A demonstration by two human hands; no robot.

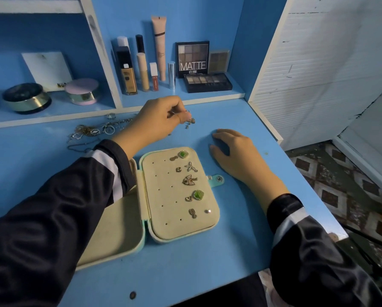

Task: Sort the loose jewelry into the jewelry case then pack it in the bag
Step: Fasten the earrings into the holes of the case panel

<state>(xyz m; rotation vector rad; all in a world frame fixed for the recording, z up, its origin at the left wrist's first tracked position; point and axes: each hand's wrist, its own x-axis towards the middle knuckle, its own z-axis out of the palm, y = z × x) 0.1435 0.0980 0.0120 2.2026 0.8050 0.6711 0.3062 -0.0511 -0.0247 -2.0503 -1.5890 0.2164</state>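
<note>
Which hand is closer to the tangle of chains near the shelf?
Left. The left hand, pinching a small gold piece, is just right of the chains; the right hand lies flat farther right.

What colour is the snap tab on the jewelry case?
Mint green: the snap tab matches the jewelry case rim. It shows best in the head view.

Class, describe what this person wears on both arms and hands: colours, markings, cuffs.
Both arms wear glossy black long sleeves. The left sleeve and right sleeve each carry a white band above a dark cuff. The left hand and right hand are bare: no gloves, no watch showing.
</note>
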